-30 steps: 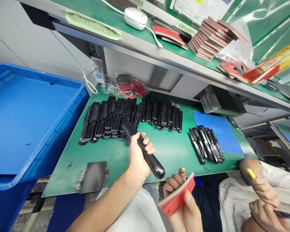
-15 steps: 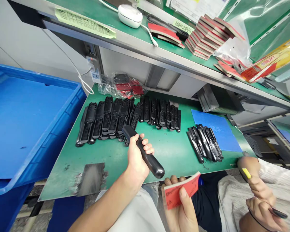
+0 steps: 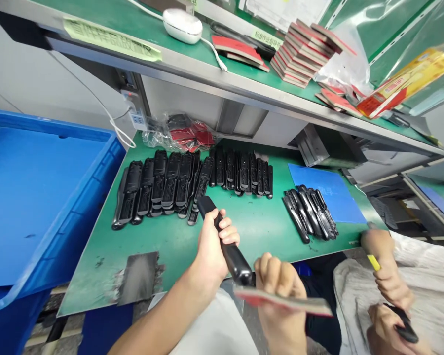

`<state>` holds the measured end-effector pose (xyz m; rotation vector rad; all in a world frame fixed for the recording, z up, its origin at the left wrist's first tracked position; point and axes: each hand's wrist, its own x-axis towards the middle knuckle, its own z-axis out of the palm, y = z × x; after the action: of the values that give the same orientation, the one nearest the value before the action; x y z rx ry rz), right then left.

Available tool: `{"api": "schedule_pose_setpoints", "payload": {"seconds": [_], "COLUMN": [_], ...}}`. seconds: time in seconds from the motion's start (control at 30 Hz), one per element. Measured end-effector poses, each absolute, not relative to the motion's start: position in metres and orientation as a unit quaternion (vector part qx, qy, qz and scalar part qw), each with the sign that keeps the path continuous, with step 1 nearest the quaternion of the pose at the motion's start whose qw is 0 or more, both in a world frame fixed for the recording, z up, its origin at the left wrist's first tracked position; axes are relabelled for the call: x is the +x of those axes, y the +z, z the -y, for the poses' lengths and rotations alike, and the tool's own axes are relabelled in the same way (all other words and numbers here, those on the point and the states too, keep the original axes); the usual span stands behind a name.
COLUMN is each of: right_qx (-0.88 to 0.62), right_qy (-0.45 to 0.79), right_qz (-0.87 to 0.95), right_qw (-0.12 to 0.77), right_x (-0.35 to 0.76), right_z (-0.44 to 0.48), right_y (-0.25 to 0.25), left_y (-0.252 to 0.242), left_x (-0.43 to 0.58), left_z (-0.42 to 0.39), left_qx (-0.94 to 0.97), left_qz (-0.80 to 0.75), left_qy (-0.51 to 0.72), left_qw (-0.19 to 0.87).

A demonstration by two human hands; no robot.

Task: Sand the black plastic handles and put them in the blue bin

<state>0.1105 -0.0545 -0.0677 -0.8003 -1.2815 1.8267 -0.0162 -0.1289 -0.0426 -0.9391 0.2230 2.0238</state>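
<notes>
My left hand [image 3: 216, 241] is wrapped round a long black plastic part [image 3: 234, 259], which slants down to the right over the bench edge. My right hand [image 3: 279, 281] grips a flat red-faced pad [image 3: 292, 303], blurred by motion and seen nearly edge-on, close to the lower end of the black part. Whether pad and part touch is unclear. Behind my hands, rows of black plastic parts [image 3: 170, 180] lie on the green bench [image 3: 181, 246].
A blue bin [image 3: 52, 197] is at the left. More black parts [image 3: 307, 212] lie partly on a blue sheet [image 3: 342, 195]. A shelf [image 3: 214, 69] with stacked red pads [image 3: 303, 52] crosses above. At the right, a person's hands [image 3: 388, 286] hold a black part.
My right hand has turned the pad from face-on to nearly edge-on and brought it up beside the black part's lower end. The camera view has shifted slightly.
</notes>
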Motion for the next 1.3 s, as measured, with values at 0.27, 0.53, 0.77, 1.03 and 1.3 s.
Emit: {"api": "schedule_pose_setpoints", "payload": {"seconds": [0.27,0.53,0.77,1.03,1.3], "right_qx": [-0.326,-0.406,-0.375,-0.376,-0.347], "right_qy": [0.711,0.704,0.811,0.815,0.814], "right_qz": [0.503,0.436,0.342,0.321,0.359], "right_qw": [0.368,0.386,0.290,0.302,0.296], "right_x": [0.115,0.122,0.131,0.138,0.142], "right_z": [0.058,0.051,0.062,0.070,0.071], "right_y": [-0.076,-0.084,-0.070,-0.063,-0.065], "left_y": [-0.042,-0.056,-0.057,-0.054,-0.063], "left_x": [-0.016,-0.032,-0.031,-0.012,-0.004], "left_z": [0.133,0.146,0.141,0.132,0.127], "left_qx": [-0.383,-0.361,-0.278,-0.115,-0.097], "left_qz": [-0.033,0.063,-0.001,-0.256,-0.260], "left_qy": [0.797,0.801,0.818,0.834,0.833], "left_qw": [0.466,0.474,0.503,0.476,0.478]}}
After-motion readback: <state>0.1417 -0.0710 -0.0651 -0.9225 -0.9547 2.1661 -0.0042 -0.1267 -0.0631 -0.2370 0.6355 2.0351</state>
